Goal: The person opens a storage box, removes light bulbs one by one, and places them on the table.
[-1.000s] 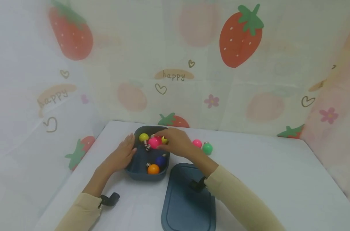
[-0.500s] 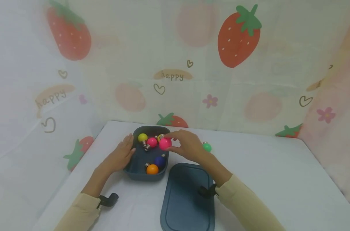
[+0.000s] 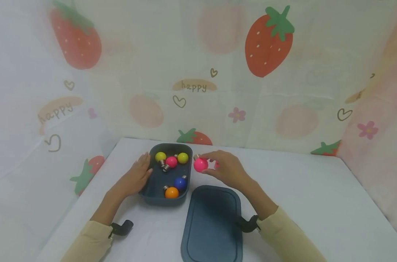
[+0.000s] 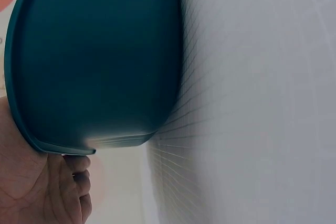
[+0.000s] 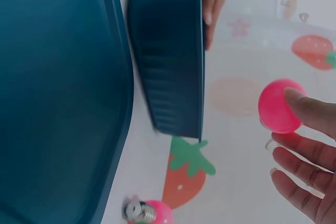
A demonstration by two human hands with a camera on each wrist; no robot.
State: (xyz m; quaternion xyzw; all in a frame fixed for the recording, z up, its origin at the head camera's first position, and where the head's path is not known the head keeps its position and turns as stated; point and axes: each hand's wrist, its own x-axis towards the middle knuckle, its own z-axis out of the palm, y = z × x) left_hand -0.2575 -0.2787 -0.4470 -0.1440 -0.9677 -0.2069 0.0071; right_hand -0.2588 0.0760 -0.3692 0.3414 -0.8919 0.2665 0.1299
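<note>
In the head view my right hand (image 3: pixel 228 169) pinches a pink light bulb (image 3: pixel 200 165) between thumb and fingers, just right of a dark blue-grey container (image 3: pixel 156 183). The right wrist view also shows this pink bulb (image 5: pixel 275 111), raised above the container's rim. My left hand (image 3: pixel 137 178) rests against the container's left side with its fingers straight. Inside lie yellow bulbs (image 3: pixel 183 158), a pink bulb (image 3: pixel 171 162), a blue bulb (image 3: pixel 180 183) and an orange bulb (image 3: pixel 171 193).
A flat dark lid (image 3: pixel 215 229) lies on the white table in front and to the right of the container. Another pink bulb (image 5: pixel 161 212) lies on the table, mostly hidden behind my right hand in the head view. A strawberry-print curtain (image 3: pixel 198 109) stands behind.
My right hand has lifted the pink bulb out of the container and carried it right, past the rim. The green bulb on the table is now hidden behind this hand. My left hand stays in place.
</note>
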